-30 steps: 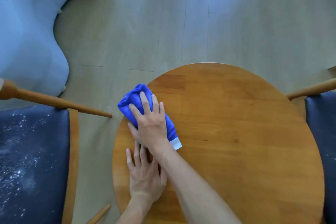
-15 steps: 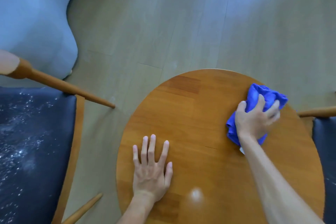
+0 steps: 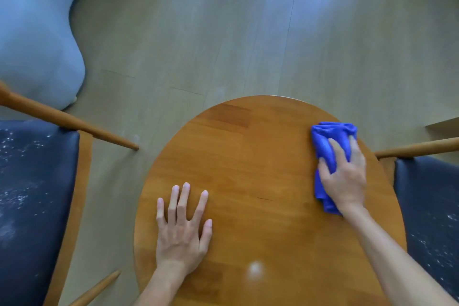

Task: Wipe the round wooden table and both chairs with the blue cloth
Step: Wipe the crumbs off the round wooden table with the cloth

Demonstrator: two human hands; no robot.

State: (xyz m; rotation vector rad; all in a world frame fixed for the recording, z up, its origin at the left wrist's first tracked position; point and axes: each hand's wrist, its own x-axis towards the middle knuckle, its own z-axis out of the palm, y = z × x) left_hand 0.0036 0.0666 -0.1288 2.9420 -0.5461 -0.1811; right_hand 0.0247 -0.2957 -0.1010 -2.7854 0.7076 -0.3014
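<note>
Blue cloth (image 3: pixel 323 149), bunched under the right hand (image 3: pixel 344 176), lies at the round wooden counter's (image 3: pixel 248 156) right edge; grip holding cloth. Left hand (image 3: pixel 182 228) rests flat, fingers spread. Best: firm overlapping passes to the rim.

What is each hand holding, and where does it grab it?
The right hand presses the blue cloth at its middle, fingers curled over it. The left hand holds nothing, flat on the table.

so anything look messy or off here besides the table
Yes: both dark chair seats carry white specks like dust or crumbs, thick on the left seat, lighter on the right seat. The right hand presses the blue cloth on the table; neither seat looks wiped.
</note>
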